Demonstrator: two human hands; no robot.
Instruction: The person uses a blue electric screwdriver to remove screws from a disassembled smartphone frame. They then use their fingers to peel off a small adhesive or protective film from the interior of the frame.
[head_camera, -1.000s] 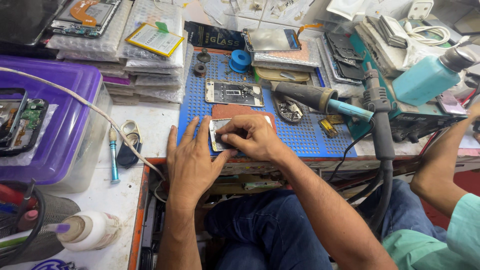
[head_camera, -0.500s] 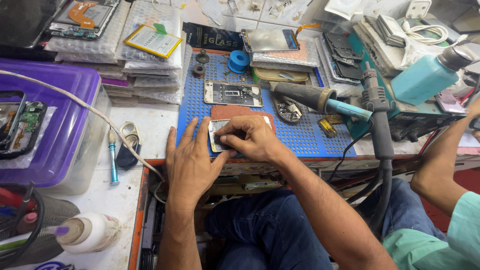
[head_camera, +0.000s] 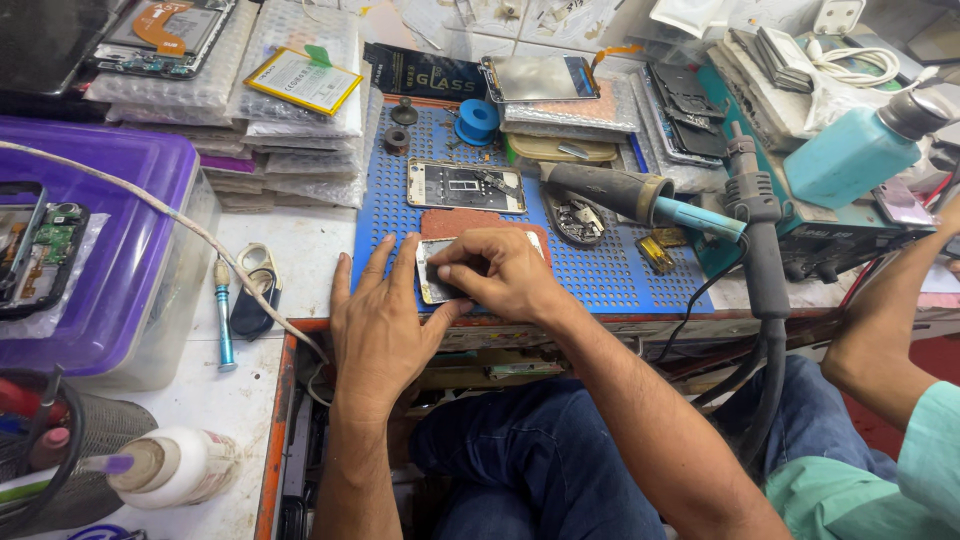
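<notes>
On a blue mat (head_camera: 600, 270), a small phone part (head_camera: 432, 270) lies upright, long axis pointing away. The left hand (head_camera: 380, 320) rests flat beside it, fingers spread; the right hand (head_camera: 500, 272) pinches it from above.

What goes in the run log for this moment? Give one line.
left hand flat, steadying phone part | right hand fingertips pressing on it | surface: blue perforated mat | nearby: hot-air handle

White desk (head_camera: 300, 240): blue perforated work mat (head_camera: 620, 275), purple plastic box (head_camera: 100, 200), stacked bubble-wrap packets (head_camera: 270, 120), white glue bottle (head_camera: 175, 468).
</notes>
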